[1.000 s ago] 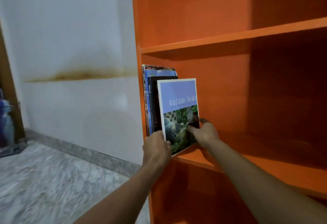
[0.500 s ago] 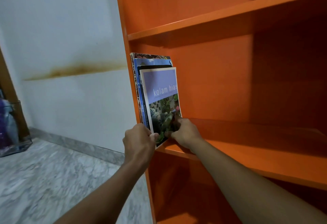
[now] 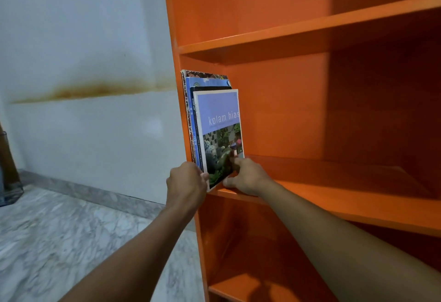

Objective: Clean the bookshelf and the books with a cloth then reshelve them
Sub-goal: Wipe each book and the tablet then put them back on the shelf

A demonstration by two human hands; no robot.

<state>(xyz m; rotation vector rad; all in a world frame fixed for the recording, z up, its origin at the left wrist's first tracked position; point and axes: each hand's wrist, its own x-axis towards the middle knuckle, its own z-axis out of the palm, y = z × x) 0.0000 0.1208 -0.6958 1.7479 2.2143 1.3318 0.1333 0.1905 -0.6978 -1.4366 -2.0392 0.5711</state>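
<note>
Wall [image 3: 83,146], white with a brown streak across it, fills your far left above a grey marble floor [image 3: 59,242]. Next comes your left hand [image 3: 187,182], knuckles toward you, its fingers curled onto the lower spine edge of the front book [image 3: 219,130], the one with the purple cover reading "kolam hias". That book stands upright on the middle shelf [image 3: 334,196] of the orange bookshelf [image 3: 274,10], with its lower front corner jutting just past the shelf edge. Behind it a few other books [image 3: 207,78] stand upright, pressed against the bookshelf's left side panel. Just to the right, your right hand [image 3: 248,177] grasps the front book's lower cover: forefinger on the face, thumb low by the bottom edge, resting on the shelf.
</note>
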